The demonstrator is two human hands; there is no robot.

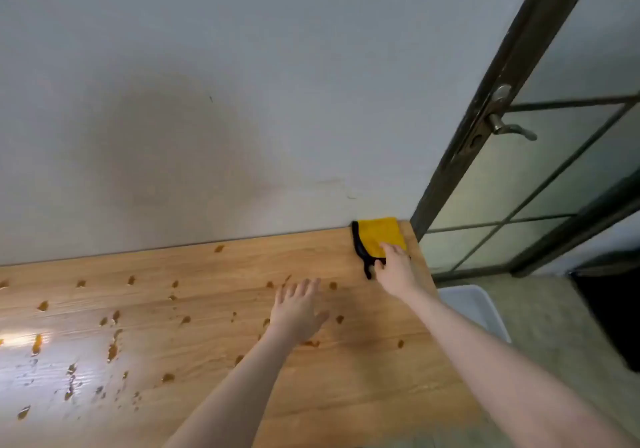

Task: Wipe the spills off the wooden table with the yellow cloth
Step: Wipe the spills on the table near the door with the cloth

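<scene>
The yellow cloth (pixel 377 236) lies folded at the wooden table's (pixel 346 378) far right corner, soft and light. The right hand (pixel 396 269) rests on its near edge, fingers relaxed; bunch it there. The left hand (pixel 298 309) hovers spread above brown spills (pixel 112 350).

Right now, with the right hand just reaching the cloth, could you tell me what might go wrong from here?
The yellow cloth lies at the far right corner of the wooden table, so a careless pull by the right hand could drop it off the edge toward the white bin. The left hand hovers open over brown spills and could smear them. The drops are widely scattered, so a single pass may miss some.
</scene>
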